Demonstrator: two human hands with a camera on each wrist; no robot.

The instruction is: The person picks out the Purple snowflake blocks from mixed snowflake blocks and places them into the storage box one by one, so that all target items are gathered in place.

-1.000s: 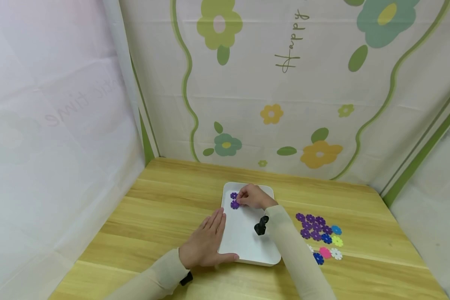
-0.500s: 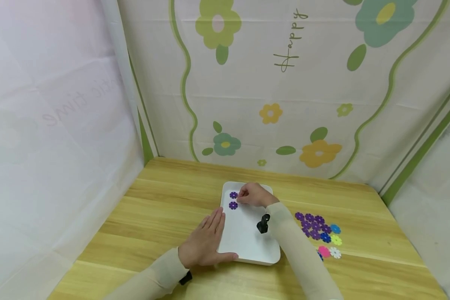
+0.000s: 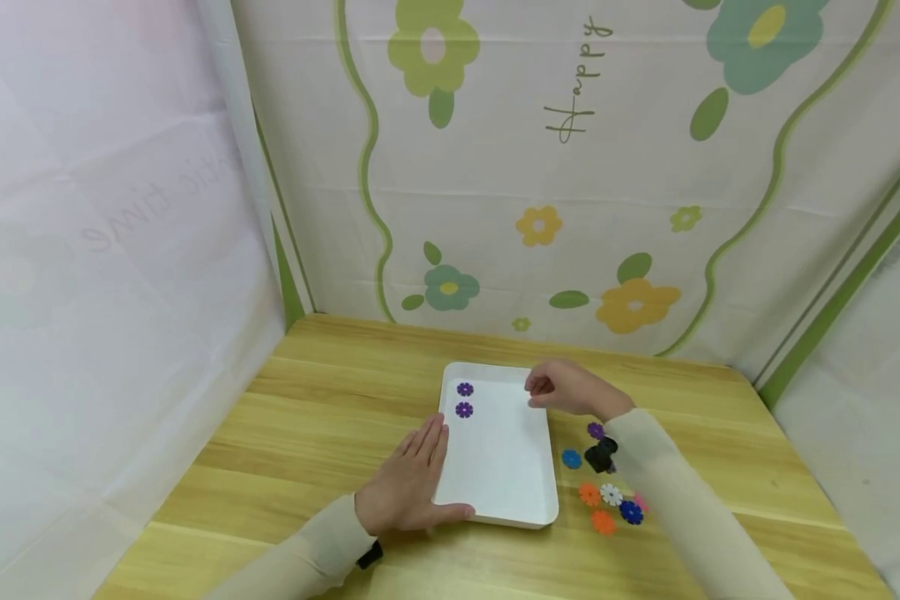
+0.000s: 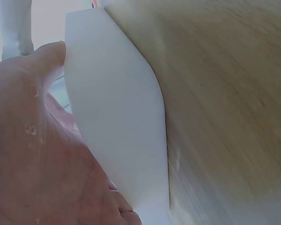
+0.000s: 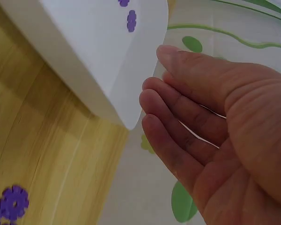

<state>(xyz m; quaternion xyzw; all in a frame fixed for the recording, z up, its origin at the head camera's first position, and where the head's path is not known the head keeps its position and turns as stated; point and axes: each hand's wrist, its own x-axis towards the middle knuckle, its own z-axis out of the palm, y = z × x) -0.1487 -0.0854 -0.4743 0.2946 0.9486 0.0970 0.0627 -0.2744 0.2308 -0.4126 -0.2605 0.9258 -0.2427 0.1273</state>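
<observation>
Two purple flower-shaped snowflake discs, an upper (image 3: 460,389) and a lower one (image 3: 458,410), lie apart in the far left corner of a white tray (image 3: 502,467). My left hand (image 3: 405,492) rests against the tray's near left corner, fingers straight along the left side and thumb on the front rim; the left wrist view shows the thumb (image 4: 51,54) at the wall's top edge. Over the tray's far right corner is my right hand (image 3: 573,390), its fingers loosely bent. In the right wrist view nothing sits between the fingertips (image 5: 152,124) and thumb.
Right of the tray, loose discs lie on the wooden table (image 3: 345,417): light blue (image 3: 567,460), orange (image 3: 585,495), white (image 3: 607,493), dark blue (image 3: 627,513) and purple (image 3: 592,431). The right sleeve (image 3: 682,492) hides part of that group. A printed cloth (image 3: 487,183) stands behind.
My right hand has let go of the lower purple disc and moved right, from beside the two discs to the tray's far right corner. The left hand stays put.
</observation>
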